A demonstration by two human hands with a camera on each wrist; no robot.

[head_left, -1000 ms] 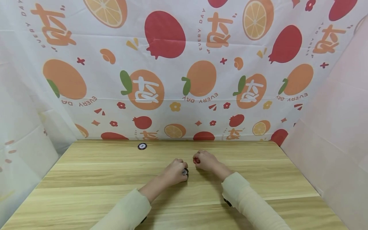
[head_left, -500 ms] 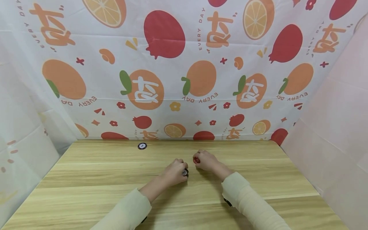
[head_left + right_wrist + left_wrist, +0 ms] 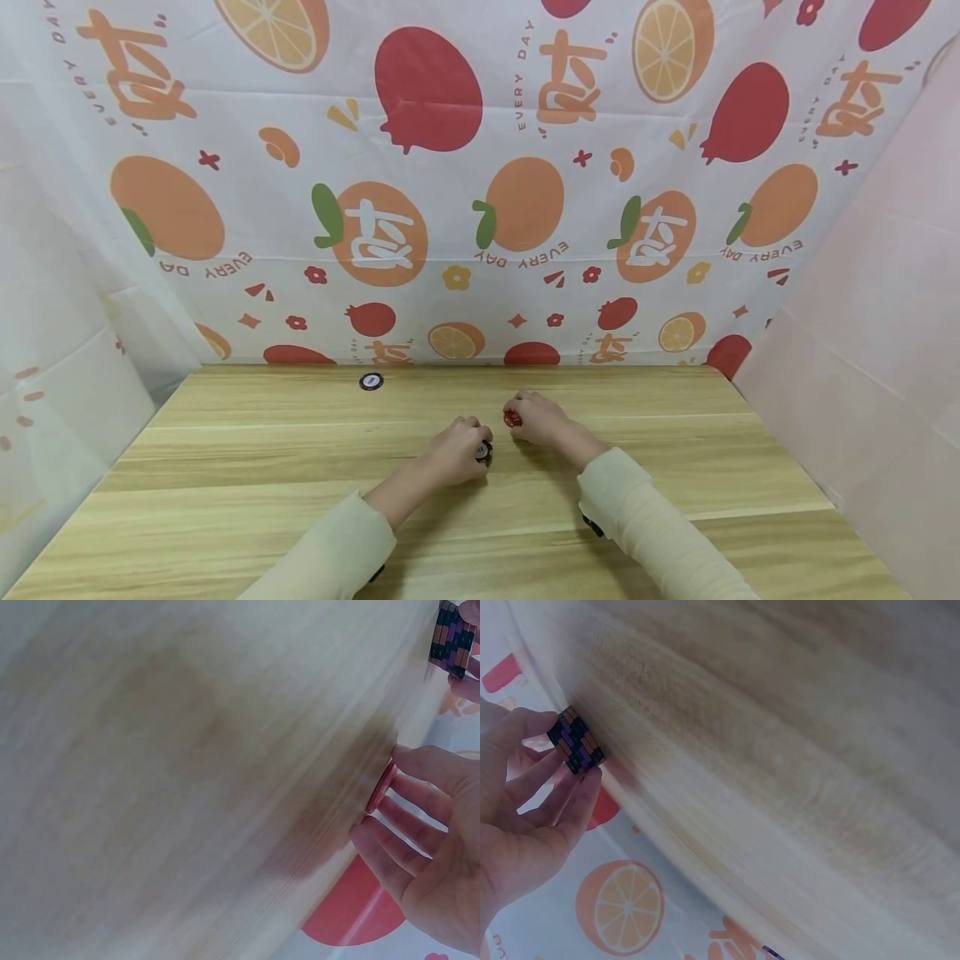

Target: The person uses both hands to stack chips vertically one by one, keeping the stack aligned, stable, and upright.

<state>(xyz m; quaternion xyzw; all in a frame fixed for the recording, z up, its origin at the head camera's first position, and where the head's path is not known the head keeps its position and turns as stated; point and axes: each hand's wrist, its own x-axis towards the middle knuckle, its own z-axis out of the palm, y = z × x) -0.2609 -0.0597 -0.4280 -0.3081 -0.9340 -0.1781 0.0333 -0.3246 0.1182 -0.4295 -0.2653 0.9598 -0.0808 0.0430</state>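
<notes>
In the head view my left hand (image 3: 456,452) grips a short stack of dark poker chips (image 3: 482,452) just above or on the table; which of these cannot be told. Its edge, patterned in black, purple and orange, shows between thumb and fingertips in the left wrist view, where the stack (image 3: 575,742) leans at an angle. A little farther back and to the right, my right hand (image 3: 536,418) pinches a red poker chip (image 3: 512,418) by its rim. That red chip (image 3: 382,786) lies close to the tabletop in the right wrist view. The hands are apart.
A single dark poker chip with a white centre (image 3: 371,382) lies flat near the back edge of the wooden table (image 3: 247,467). Behind the table hangs a fruit-printed curtain (image 3: 457,225), and pale sheets close off both sides.
The left fingers and the dark stack have shifted very slightly. My right hand and the red chip stay where they were, as does the lone chip at the back.
</notes>
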